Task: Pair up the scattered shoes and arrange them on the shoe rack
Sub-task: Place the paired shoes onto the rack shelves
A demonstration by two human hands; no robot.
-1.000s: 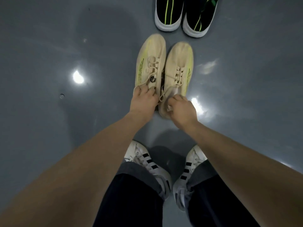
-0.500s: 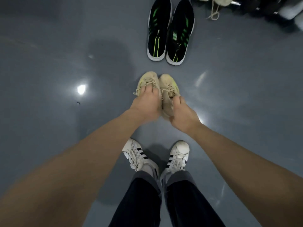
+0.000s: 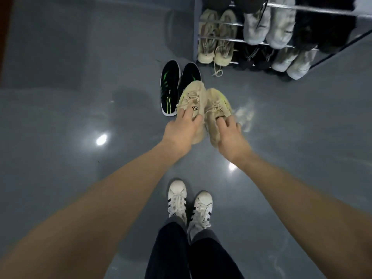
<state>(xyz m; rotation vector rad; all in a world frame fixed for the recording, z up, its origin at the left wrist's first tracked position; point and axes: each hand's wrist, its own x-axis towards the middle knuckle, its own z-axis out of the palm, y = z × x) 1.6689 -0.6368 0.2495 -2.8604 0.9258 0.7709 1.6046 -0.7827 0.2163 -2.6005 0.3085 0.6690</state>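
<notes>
Tan cloth shoes [image 3: 203,109] look soft and light. The left hand [image 3: 182,131] and the right hand [image 3: 228,133] each grip one by its floppy opening, near the rack [image 3: 221,24].

Dim indoor scene, lit from overhead. The glossy grey floor [image 3: 60,117] carries two small, bright glare spots, one left of the outstretched arms and one just right of the right forearm, plus a fainter smeared reflection to the right of the held shoes. Soft, dark shadows pool on the floor at centre left. The top left corner falls off into near darkness. The shoe rack [image 3: 261,5] at top right is blurred, its chrome bars catching streaks of light. Wide-angle distortion stretches both forearms hugely toward the bottom corners, where they turn soft.
</notes>
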